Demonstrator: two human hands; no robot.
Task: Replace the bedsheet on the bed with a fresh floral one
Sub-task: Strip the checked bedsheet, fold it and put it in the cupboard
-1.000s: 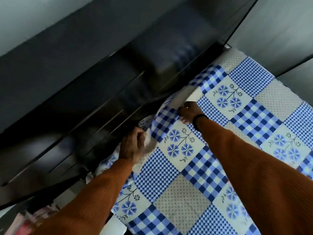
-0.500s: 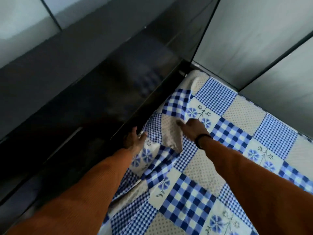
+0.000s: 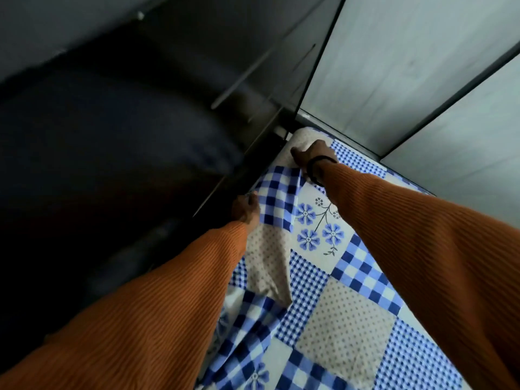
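Note:
A blue and white patchwork bedsheet (image 3: 346,311) with floral, checked and dotted squares covers the bed. It lies rumpled along the left edge beside the dark headboard. My left hand (image 3: 245,207) is at that edge, its fingers curled on a fold of checked cloth. My right hand (image 3: 313,155), a black band on its wrist, reaches to the far corner of the mattress and presses the sheet down there with a finger stretched out. Both arms wear orange ribbed sleeves.
A glossy dark headboard (image 3: 146,142) runs along the left of the bed. Pale grey wall panels (image 3: 416,74) with dark seams close off the far side, meeting the headboard at the corner.
Both hands have travelled along the headboard edge toward the far corner. My right hand has reached the mattress corner, and my left hand followed with the folded edge.

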